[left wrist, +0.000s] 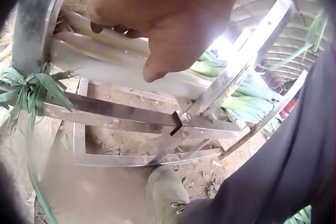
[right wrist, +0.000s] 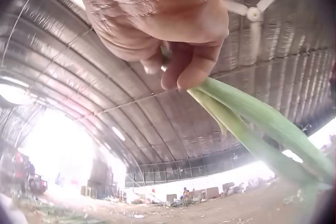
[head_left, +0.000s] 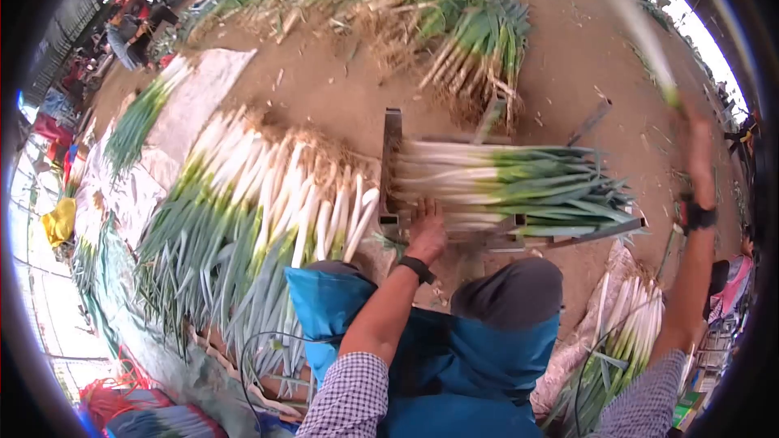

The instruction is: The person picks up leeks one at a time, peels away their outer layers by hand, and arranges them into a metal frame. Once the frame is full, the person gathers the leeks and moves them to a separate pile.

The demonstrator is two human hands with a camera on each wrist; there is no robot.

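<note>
Beyond the knees, a metal rack (head_left: 393, 130) holds a layer of leeks (head_left: 519, 174), white ends left, green leaves right. My left hand (head_left: 428, 233) rests on the white stalks near the rack's left upright; from the left wrist, the hand (left wrist: 168, 19) lies over the pale stalks (left wrist: 100, 71) with its thumb pointing down. Raised at the far right, my right hand (head_left: 698, 150), blurred, grips one leek (head_left: 641, 24) whose white end points up. In the right wrist view, the fingers (right wrist: 197, 66) curl round its green part (right wrist: 262, 124).
A wide row of leeks (head_left: 268, 211) lies left of the rack, roots away from me. More bundles (head_left: 479, 40) are on the dirt floor behind it, and another pile (head_left: 629, 316) is at the right. Green twine (left wrist: 31, 90) is tied to the rack's post.
</note>
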